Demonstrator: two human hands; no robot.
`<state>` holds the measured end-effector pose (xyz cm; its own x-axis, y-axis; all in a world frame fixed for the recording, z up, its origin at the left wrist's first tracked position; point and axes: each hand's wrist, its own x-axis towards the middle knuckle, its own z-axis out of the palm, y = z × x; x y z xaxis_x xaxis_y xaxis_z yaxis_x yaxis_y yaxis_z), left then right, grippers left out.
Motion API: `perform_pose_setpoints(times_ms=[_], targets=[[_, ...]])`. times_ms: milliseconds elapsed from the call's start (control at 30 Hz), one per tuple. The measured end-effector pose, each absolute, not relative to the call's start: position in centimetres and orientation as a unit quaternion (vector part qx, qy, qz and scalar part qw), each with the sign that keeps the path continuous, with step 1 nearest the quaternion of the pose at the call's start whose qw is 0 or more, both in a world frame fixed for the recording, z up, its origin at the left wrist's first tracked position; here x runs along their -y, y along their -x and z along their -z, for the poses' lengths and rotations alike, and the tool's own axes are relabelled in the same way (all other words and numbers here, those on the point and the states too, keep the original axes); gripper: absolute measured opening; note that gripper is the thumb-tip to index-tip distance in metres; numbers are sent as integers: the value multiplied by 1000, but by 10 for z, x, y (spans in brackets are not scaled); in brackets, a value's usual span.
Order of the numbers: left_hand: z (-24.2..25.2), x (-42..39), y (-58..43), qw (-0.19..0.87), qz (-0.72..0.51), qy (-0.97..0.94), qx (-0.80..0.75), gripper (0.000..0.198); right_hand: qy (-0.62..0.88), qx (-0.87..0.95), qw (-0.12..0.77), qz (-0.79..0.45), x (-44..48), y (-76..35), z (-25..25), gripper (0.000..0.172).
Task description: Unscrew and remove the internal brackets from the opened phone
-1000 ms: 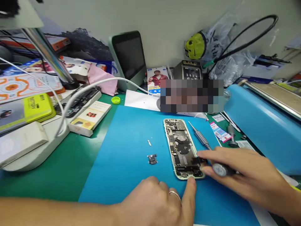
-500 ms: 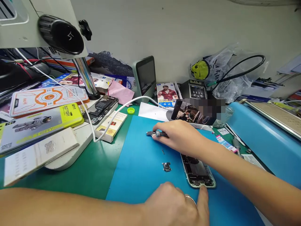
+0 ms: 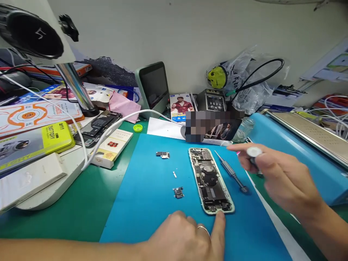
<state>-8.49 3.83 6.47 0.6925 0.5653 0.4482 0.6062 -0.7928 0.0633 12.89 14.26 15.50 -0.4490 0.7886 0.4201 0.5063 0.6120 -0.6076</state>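
Observation:
My left hand [image 3: 187, 235] has its index fingertip on the bottom edge of an opened phone [image 3: 210, 185]; its other fingers are folded and hold nothing. The phone's inner parts are bare. To its right, my right hand [image 3: 282, 174] is raised and closed round a screwdriver [image 3: 255, 152] with a round pale cap; its shaft is mostly hidden. Another screwdriver [image 3: 231, 172] lies between phone and hand. Left of the phone lie a small board with a metal part [image 3: 163, 155], a tiny silvery piece [image 3: 174, 174] and a square camera-like module [image 3: 178, 192].
A blue mat [image 3: 141, 188] covers the middle of the green table. Behind it stand a propped phone [image 3: 220, 130], a glass jar [image 3: 244, 128] and a small screen [image 3: 152, 87]. Boxes [image 3: 114, 145], a white cable [image 3: 108, 128] and a microscope stand [image 3: 73, 87] crowd the left.
My right hand has moved from the mat's upper left to the phone's right, leaving the small board on the mat. My left fingertip stays on the phone. The view has shifted right.

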Motion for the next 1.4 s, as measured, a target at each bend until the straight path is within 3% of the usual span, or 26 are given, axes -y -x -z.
perform_pose_setpoints(times_ms=[167, 367, 433, 500, 667, 867, 1067, 1400], targets=[[-56, -39, 87, 64, 44, 956, 281, 86, 423, 735, 466, -254, -147, -150, -146, 40], [-56, -38, 91, 77, 22, 962, 260, 83, 395, 719, 520, -239, -148, -149, -141, 29], [-60, -36, 92, 62, 32, 962, 265, 81, 404, 714, 540, -186, -145, -147, -138, 19], [-63, -35, 93, 36, 48, 959, 279, 77, 419, 715, 547, -120, -141, -145, -136, 20], [-67, -34, 93, 19, 100, 952, 289, 63, 460, 737, 493, -47, -138, -142, -131, 19], [-66, -34, 92, 51, 126, 947, 290, 60, 438, 779, 442, -79, -139, -142, -125, 18], [-70, -36, 96, 86, 115, 952, 269, 48, 318, 854, 386, -142, -131, -132, -113, 25], [-72, -34, 100, 76, 93, 959, 257, 43, 277, 894, 332, -113, -138, -132, -113, 33]])
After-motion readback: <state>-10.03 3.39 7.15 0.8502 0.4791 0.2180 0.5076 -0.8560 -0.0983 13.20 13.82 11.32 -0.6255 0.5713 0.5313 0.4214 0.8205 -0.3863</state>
